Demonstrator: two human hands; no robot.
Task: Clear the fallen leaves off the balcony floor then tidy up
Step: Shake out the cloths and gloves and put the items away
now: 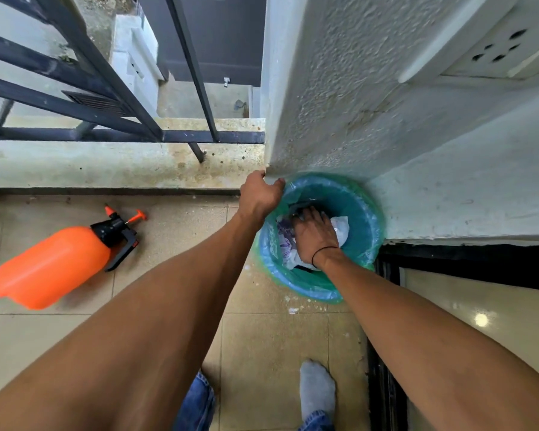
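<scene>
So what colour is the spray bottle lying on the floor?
Orange body with a black pump head; the spray bottle shows clearly in the head view.

Both arms are bare all the way up, with no sleeves in sight. The left hand (260,196) has nothing on it: no ring, no watch, no glove. The right hand (313,234) is bare too, but a thin black band (323,251) goes around its wrist, like a hair tie or a bit of cord. Down at the bottom are the legs in blue jeans (199,402). The cloth looks a bit faded and has folds near the ends. One foot sticks out from the jeans and wears a plain grey sock (317,388). It has no shoe on. The other foot cannot be seen.
</scene>
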